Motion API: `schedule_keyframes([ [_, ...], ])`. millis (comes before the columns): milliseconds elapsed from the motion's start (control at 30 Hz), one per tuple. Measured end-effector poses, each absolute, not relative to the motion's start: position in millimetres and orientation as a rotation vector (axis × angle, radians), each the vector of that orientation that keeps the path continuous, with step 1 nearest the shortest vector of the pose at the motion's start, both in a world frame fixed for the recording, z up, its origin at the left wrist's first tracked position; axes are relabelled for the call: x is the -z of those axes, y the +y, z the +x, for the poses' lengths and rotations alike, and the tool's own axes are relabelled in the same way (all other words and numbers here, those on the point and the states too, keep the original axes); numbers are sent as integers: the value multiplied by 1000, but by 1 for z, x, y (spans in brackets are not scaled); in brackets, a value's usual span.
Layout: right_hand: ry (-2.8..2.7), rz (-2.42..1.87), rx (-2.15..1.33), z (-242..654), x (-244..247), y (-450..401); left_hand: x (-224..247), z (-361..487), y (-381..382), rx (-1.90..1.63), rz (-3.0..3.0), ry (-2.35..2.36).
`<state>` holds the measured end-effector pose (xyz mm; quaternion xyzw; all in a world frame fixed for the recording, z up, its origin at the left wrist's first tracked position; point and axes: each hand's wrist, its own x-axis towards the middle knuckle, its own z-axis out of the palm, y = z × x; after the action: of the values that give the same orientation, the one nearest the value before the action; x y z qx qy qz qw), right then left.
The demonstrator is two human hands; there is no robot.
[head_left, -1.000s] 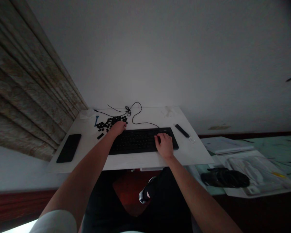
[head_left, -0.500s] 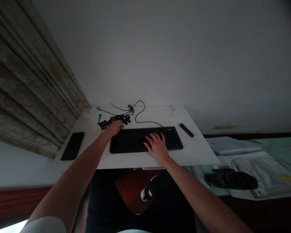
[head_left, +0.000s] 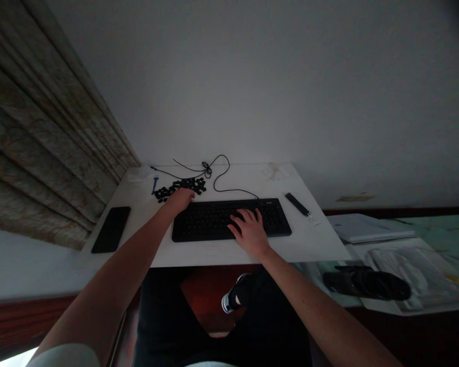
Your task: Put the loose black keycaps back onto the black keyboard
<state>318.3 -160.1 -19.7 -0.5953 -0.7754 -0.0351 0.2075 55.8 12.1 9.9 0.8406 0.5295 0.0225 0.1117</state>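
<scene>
A black keyboard [head_left: 206, 223] lies on the white table [head_left: 214, 252] in front of me. My right hand [head_left: 250, 229] rests on its right half with the fingers spread. Loose black keycaps [head_left: 195, 185] lie in a pile behind the keyboard's left end. My left hand [head_left: 181, 200] is at the near edge of that pile, by the keyboard's top left corner. Its fingers are bent together, and what they hold, if anything, is too small to make out.
A black phone [head_left: 111, 229] lies at the table's left. A small blue tool [head_left: 155, 185] is beside the keycaps. Behind the keyboard runs a tied black cable [head_left: 229, 189]. A dark stick-like tool [head_left: 297, 204] lies at the right, with papers [head_left: 371, 229] beyond the table.
The view has shifted slightly. Both hands keep nearly the same places, the left by the keycaps and the right on the keyboard.
</scene>
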Motion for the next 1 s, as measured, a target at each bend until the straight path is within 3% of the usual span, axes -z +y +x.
schedule_keyframes([
  [267, -1959, -1675, 92, 324, 24, -160, -16, 65, 13, -222, 2448, 1492],
  [667, -2132, -1674, 120, 319, 19, -159, 3, 43, -61, -1180, 2048, 1610],
  [1000, -2057, -1713, 125, 321, 28, -158, 31, 20, -96, -1387, 1752, 1728],
])
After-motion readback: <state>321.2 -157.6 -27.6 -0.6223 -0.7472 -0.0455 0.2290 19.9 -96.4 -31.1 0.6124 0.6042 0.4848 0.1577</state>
